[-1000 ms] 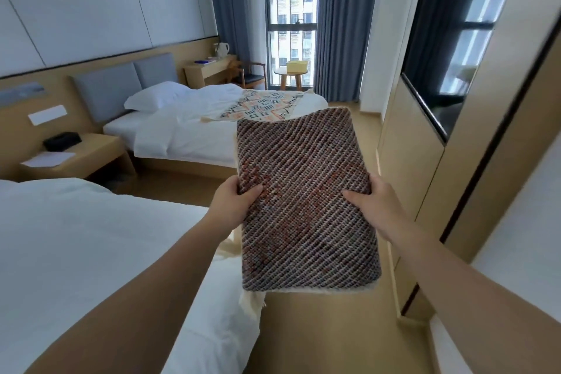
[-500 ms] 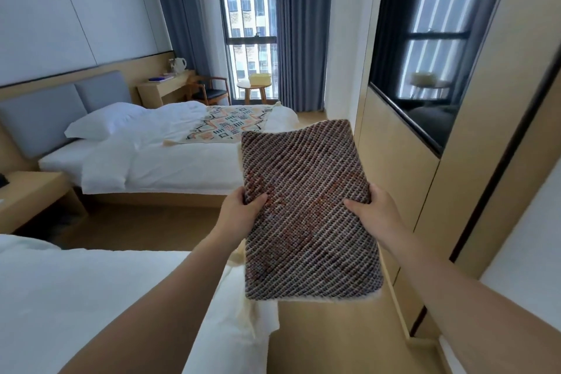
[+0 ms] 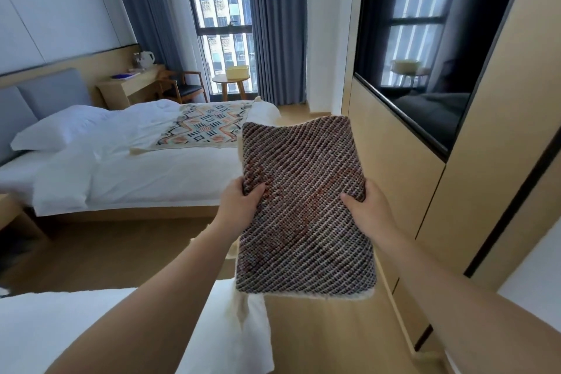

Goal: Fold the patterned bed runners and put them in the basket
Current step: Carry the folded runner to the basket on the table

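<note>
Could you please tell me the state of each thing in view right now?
Woven runner: folded, gripped by left hand and right hand.
Patterned runner: unfolded, spread across far bed.
Yellow basket: upright on round table, contents unseen.
Curtains: drawn open.
Television: off.

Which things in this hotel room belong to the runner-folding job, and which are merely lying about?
Job: folded brown woven bed runner, gripped by left hand and right hand; cream geometric-patterned runner spread on the far bed; pale yellow basket on the round table.
Lying about: white pillow; white kettle; wooden chair; black wall television.
</note>
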The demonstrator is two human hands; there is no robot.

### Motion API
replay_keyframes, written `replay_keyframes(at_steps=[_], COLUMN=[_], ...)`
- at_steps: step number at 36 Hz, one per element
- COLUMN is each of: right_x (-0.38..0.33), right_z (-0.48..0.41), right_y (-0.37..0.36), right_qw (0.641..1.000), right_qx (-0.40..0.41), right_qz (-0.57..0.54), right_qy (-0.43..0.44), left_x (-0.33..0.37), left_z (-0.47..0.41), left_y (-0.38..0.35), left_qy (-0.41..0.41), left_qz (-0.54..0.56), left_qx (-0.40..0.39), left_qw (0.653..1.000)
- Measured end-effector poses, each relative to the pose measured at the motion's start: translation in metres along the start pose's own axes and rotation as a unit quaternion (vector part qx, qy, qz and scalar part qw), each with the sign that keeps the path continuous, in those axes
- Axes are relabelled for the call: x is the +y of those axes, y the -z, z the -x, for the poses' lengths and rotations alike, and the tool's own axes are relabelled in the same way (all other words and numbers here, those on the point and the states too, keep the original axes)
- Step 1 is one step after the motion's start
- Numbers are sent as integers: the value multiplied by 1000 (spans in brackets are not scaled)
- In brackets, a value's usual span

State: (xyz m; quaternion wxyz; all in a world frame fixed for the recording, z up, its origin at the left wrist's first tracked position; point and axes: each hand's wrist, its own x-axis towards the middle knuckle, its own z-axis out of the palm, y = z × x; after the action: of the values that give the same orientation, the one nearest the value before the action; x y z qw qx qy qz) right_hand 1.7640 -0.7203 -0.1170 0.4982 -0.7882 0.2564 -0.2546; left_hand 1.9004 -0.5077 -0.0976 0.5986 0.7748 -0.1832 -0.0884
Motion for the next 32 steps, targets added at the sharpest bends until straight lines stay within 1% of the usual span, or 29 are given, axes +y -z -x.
replay_keyframes(at_steps=[6,11,15,24,32], right_x=[16,21,23,46,62], right_z=[-85,-168,-231,-330,-429], right_y=[-3,1,9,10,-25], right_qw=[1000,999,998,998,998], right_qx=[-11,-38,-55,-67,-66], right_qz=[3,-9,-20,-16,-12], right_qy=[8,16,20,9,1], left_x=[8,20,28,21,-7], left_z=[-71,-135,-185,-274,-385], left_y=[-37,-67,-90,-131,-144], left_qy=[4,21,8,13,4], left_qz=[-25,-32,-38,-40,-16], left_qx=[35,67,87,88,72], left_qw=[999,997,995,995,997])
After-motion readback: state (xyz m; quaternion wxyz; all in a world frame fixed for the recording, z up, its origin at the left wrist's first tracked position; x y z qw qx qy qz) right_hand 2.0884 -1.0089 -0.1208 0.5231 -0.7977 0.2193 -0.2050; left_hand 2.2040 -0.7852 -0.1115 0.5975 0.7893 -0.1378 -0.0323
